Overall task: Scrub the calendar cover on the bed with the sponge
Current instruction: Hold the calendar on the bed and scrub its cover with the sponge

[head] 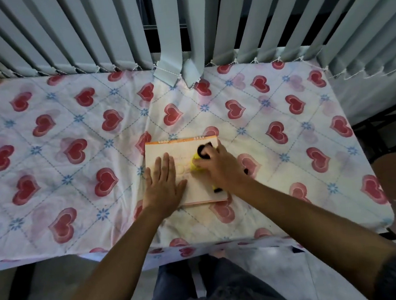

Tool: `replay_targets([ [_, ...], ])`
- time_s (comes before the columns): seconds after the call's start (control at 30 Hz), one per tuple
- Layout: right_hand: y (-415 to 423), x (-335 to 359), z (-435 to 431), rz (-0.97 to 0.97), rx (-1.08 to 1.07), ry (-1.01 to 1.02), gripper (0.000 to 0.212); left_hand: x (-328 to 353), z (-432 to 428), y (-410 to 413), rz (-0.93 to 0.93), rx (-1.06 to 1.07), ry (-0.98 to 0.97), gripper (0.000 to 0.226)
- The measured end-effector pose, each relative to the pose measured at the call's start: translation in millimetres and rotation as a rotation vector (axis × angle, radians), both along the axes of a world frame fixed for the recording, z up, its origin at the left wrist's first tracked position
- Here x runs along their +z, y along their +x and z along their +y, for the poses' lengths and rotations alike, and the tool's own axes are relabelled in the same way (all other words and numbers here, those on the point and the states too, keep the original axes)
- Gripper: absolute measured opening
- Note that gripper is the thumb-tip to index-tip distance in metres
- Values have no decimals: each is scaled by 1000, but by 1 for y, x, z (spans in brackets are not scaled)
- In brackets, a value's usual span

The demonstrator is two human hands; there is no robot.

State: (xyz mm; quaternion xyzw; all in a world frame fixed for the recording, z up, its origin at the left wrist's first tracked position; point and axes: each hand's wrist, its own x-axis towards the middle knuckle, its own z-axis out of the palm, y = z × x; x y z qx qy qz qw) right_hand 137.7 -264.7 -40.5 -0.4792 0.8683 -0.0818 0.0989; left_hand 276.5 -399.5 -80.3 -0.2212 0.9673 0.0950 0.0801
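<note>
Now | right hand (pixel 214 165) grips yellow sponge (pixel 195 166) on calendar cover (pixel 196 189) | left hand (pixel 163 182) spread flat, beside sponge | near bed's (pixel 56 146) front edge

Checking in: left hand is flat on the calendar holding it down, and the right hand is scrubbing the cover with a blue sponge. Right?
Not quite: the sponge is yellow with a black part, not blue, as the head view shows. The rest holds: the left hand lies flat on the calendar, and the right hand scrubs the cover.

We see the pale, orange-edged calendar cover (pixel 167 153) lying flat on the heart-print bed (pixel 67 140), spiral binding on its far side. The yellow-and-black sponge (pixel 197 163) presses on its right half.
</note>
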Motion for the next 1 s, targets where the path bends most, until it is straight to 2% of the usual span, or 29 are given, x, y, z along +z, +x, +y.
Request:
replay_targets([
  [0.1, 25, -1, 36, -56, 151, -47, 34, 6, -12, 17, 85, 121, 7, 76],
  [0.17, 24, 0, 40, -50, 231, -5, 36, 7, -18, 36, 80, 125, -30, 74],
  [0.23, 11, 4, 24, -15, 208, 9, 31, 3, -19, 48, 21, 56, -58, 75],
  [0.33, -11, 3, -18, 9, 178, 4, 28, -3, -18, 49, -5, 64, -53, 73],
  [0.53, -3, 2, -65, 27, 35, 5, 35, -8, -20, 49, -1, 88, -46, 62],
  [0.6, 19, -3, -49, 50, 121, -51, 33, -9, -19, 48, -2, 99, -21, 61],
  [0.73, 53, -8, -2, -25, 370, -164, 26, -9, -20, 48, -9, 99, -1, 62],
  [0.83, 34, -6, 5, -63, 478, -99, 27, -9, -20, 48, -27, 93, 6, 63],
  [0.93, -3, -1, -22, -33, 271, -115, 29, -7, -21, 46, -51, 93, 22, 64],
  [1.0, -20, 3, -45, 35, 136, -34, 33, -7, -21, 46, -54, 97, 22, 64],
])
